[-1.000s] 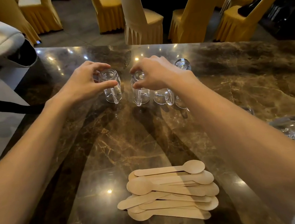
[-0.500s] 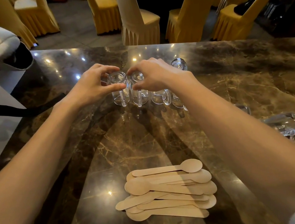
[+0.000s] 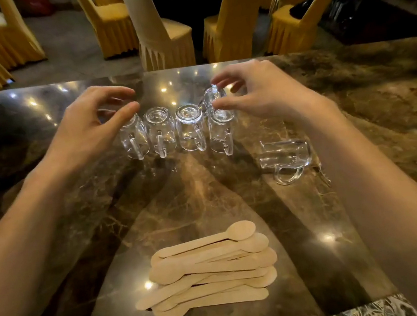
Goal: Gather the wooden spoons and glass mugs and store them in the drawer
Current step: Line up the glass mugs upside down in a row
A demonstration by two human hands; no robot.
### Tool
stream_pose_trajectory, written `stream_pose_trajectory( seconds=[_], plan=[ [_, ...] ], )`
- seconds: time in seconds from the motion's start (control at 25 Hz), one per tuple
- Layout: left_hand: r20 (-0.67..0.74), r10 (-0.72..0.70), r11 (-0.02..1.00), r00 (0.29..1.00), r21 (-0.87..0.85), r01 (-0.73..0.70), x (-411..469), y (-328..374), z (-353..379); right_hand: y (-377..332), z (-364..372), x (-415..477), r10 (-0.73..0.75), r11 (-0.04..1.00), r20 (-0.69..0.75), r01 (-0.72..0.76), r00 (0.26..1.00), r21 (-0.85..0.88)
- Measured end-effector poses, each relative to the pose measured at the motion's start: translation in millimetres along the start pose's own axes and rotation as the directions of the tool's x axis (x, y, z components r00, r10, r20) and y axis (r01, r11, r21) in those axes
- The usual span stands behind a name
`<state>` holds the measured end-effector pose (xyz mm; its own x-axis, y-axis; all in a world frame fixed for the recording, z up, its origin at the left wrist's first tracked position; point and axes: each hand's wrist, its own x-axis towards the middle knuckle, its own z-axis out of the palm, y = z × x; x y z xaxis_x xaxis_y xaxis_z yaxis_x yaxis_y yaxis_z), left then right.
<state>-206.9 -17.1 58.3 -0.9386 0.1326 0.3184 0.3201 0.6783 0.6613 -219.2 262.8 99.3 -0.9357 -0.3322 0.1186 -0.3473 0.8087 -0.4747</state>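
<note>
Looking down at the brown marble table (image 3: 377,89), we see four clear glass mugs (image 3: 161,130) standing upside down in a tight row near its far edge, their thick bases up and their handles turned toward us. A fifth mug (image 3: 212,97) stands just behind the rightmost one of the row, partly hidden by fingers. A sixth glass mug (image 3: 284,155) lies on its side to the right of the row, apart from it, with its handle pointing toward us.

Our left hand (image 3: 86,131) hovers at the left end of the row, fingers spread and curled, the thumb resting at the base of the leftmost mug without closing on it. Our right hand (image 3: 260,93) hangs over the right end, fingers apart and loosely bent; its fingertips are close to the two mugs there, and we cannot tell whether they touch the glass.

Nearer to us lies a loose pile of flat, pale wooden spoons (image 3: 208,270), stacked roughly parallel with bowls pointing both ways. Beyond the table stand chairs in yellow covers (image 3: 232,21).
</note>
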Motion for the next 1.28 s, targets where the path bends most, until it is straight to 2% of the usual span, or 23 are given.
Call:
stream_pose_trajectory(
  seconds=[0.16,0.28,0.4,0.6,0.8,0.92,1.04,1.16,1.28],
  plan=[
    [0.059,0.133,0.988,0.989,-0.088,-0.127,-30,37,27,48,-28,-52,0.215,0.976,0.029,-0.214,0.976,-0.030],
    [0.200,0.224,0.973,0.954,-0.098,-0.208,-51,49,56,78,-19,-78,0.339,0.938,0.090,-0.330,0.936,-0.104],
    [0.333,0.231,0.972,0.914,-0.036,-0.232,-62,46,82,95,-4,-87,0.401,0.911,0.165,-0.373,0.901,-0.177],
    [0.359,0.242,0.967,0.901,-0.015,-0.254,-60,41,100,109,11,-89,0.413,0.905,0.179,-0.382,0.893,-0.187],
    [0.407,0.188,0.975,0.894,0.034,-0.221,-55,31,103,114,14,-87,0.390,0.917,0.150,-0.368,0.908,-0.156],
    [0.427,0.177,0.967,0.887,0.090,-0.237,-55,24,107,110,12,-82,0.379,0.923,0.077,-0.372,0.922,-0.096],
    [0.460,0.167,0.949,0.872,0.164,-0.268,-56,18,114,101,6,-68,0.304,0.944,-0.042,-0.307,0.952,-0.123],
    [0.458,0.207,0.915,0.865,0.222,-0.336,-57,13,117,91,-1,-47,0.274,0.948,-0.123,-0.289,0.954,-0.131],
    [0.468,0.297,0.835,0.833,0.297,-0.464,-59,10,120,84,-6,-25,0.295,0.938,-0.135,-0.314,0.946,-0.150]
  ],
)
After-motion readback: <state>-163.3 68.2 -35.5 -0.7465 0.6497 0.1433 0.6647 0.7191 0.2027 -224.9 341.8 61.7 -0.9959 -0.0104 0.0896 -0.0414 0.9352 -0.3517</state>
